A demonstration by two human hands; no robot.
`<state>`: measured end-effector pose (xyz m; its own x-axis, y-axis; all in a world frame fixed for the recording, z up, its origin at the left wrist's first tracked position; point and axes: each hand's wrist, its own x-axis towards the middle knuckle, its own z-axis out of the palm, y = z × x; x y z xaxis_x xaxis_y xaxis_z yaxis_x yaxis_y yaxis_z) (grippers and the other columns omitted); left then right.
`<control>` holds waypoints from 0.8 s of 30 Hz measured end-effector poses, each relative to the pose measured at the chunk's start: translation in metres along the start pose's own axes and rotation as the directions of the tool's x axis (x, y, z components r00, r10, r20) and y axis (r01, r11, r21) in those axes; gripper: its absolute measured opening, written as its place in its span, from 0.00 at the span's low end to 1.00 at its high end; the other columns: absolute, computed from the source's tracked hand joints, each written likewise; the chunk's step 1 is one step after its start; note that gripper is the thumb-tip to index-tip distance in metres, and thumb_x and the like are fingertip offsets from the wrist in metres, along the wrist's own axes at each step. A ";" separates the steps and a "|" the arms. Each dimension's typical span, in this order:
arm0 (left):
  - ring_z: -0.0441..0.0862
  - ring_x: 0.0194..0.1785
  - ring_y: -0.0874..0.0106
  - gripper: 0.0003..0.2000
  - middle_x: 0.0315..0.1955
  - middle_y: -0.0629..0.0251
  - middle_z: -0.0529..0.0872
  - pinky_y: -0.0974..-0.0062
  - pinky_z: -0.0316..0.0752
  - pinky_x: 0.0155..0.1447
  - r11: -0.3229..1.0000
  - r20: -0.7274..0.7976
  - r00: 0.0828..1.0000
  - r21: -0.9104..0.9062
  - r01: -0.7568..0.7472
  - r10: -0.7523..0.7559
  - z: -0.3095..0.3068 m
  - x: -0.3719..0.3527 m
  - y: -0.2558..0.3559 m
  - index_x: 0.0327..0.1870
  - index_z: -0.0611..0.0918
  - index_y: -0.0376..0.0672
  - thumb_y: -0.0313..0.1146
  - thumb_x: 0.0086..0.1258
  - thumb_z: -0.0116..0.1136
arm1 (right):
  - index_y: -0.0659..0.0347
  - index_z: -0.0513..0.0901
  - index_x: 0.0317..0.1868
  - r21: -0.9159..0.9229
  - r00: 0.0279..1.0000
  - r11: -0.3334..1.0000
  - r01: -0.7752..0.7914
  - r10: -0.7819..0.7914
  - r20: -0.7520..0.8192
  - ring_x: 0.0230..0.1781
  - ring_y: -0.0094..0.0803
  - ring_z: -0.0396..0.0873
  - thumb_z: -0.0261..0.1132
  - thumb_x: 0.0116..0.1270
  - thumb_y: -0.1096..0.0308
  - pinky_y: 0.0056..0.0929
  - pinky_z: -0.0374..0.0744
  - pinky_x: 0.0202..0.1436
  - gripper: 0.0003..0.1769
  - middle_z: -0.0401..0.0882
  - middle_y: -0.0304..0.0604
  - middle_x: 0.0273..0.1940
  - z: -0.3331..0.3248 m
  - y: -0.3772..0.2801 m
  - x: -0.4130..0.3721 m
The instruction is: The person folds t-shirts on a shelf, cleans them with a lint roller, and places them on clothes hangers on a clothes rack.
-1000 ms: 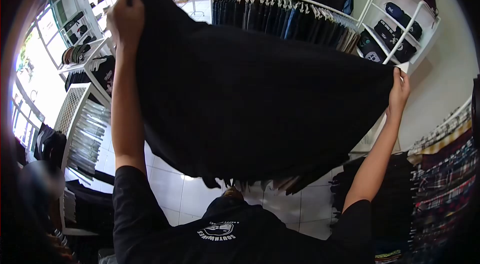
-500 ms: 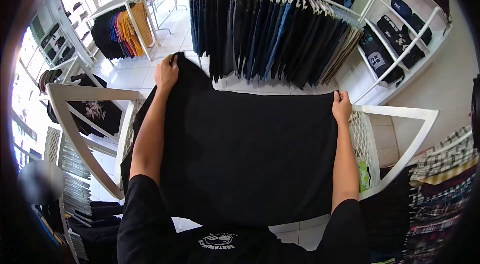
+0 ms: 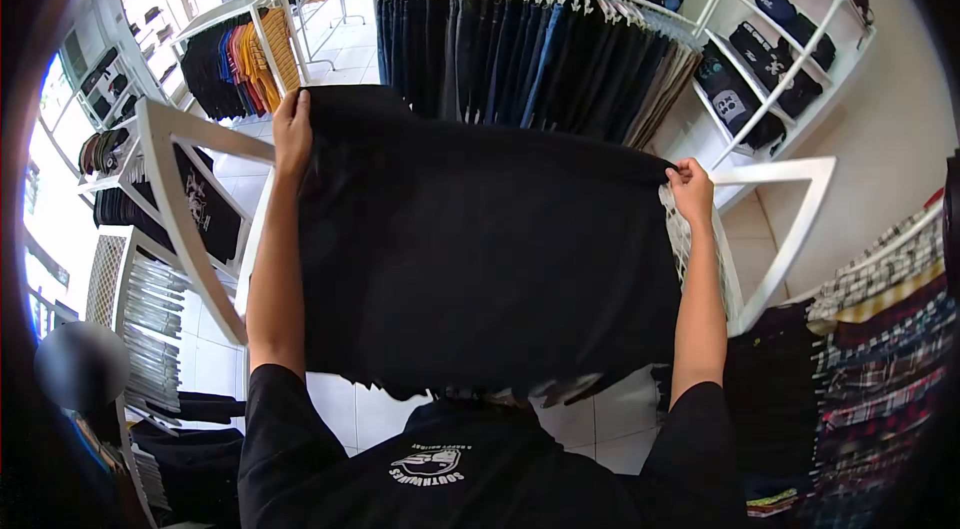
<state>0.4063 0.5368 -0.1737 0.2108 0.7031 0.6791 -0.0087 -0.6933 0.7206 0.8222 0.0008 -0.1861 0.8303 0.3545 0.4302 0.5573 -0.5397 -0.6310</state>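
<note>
A wide black shirt (image 3: 480, 249) is stretched out in front of me, hanging between my two hands. My left hand (image 3: 292, 134) pinches its upper left edge, near a flap that looks like a sleeve. At the upper right corner, the fingers of my right hand (image 3: 692, 191) are closed on the cloth. Behind and below the shirt stands a white frame table with mesh sides; its left bar (image 3: 185, 219) and right bar (image 3: 785, 239) show, while its top is mostly hidden by the cloth. The lower edge of the shirt hangs close to my chest.
Ahead, a curved rail holds hanging trousers (image 3: 500, 49). Shelves of caps (image 3: 765, 59) stand at the right back, plaid shirts (image 3: 880, 369) hang at the lower right. A rack of coloured shirts (image 3: 235, 59) and white hangers (image 3: 155, 319) are on the left.
Both hands have raised the shirt; its lower edge has lifted and its upper left flap now lies flatter. My left hand has shifted left and slightly up, and the view has tilted a little.
</note>
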 end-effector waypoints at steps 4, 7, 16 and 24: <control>0.74 0.41 0.78 0.13 0.36 0.69 0.81 0.78 0.71 0.49 0.991 0.027 0.998 -0.118 0.065 -0.063 -0.048 -0.052 0.049 0.49 0.81 0.31 0.35 0.84 0.53 | 0.59 0.84 0.43 -0.144 0.998 0.988 0.058 -0.054 0.030 0.38 0.44 0.86 0.73 0.66 0.66 0.40 0.80 0.44 0.09 0.88 0.47 0.37 -0.034 -0.003 -0.039; 0.77 0.46 0.75 0.14 0.41 0.67 0.83 0.76 0.71 0.55 0.989 0.037 0.991 -0.062 0.131 -0.129 -0.082 -0.102 0.068 0.50 0.81 0.30 0.35 0.82 0.52 | 0.58 0.84 0.42 -0.205 0.984 0.963 0.177 -0.173 0.041 0.41 0.47 0.85 0.72 0.65 0.67 0.44 0.79 0.46 0.08 0.87 0.46 0.38 -0.046 0.005 -0.071; 0.84 0.48 0.67 0.22 0.42 0.52 0.88 0.70 0.76 0.56 0.955 0.065 0.974 0.221 0.196 -0.215 -0.106 -0.197 0.059 0.55 0.81 0.28 0.41 0.73 0.62 | 0.51 0.84 0.52 -0.306 0.928 0.881 0.362 -0.308 0.211 0.54 0.52 0.81 0.70 0.61 0.67 0.52 0.78 0.57 0.17 0.83 0.48 0.49 -0.010 -0.051 -0.125; 0.86 0.49 0.48 0.26 0.42 0.39 0.88 0.59 0.77 0.55 0.944 0.056 0.980 0.284 0.165 -0.189 -0.104 -0.200 0.081 0.53 0.82 0.27 0.46 0.70 0.64 | 0.61 0.87 0.50 0.403 0.781 0.831 0.383 -0.524 0.340 0.44 0.42 0.88 0.75 0.66 0.56 0.37 0.84 0.51 0.20 0.88 0.50 0.43 0.160 -0.220 -0.166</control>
<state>0.2620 0.3567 -0.2363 0.2632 0.8113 0.5221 0.3042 -0.5833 0.7531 0.5631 0.1828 -0.2221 0.3593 0.8190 0.4473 0.7846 -0.0056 -0.6199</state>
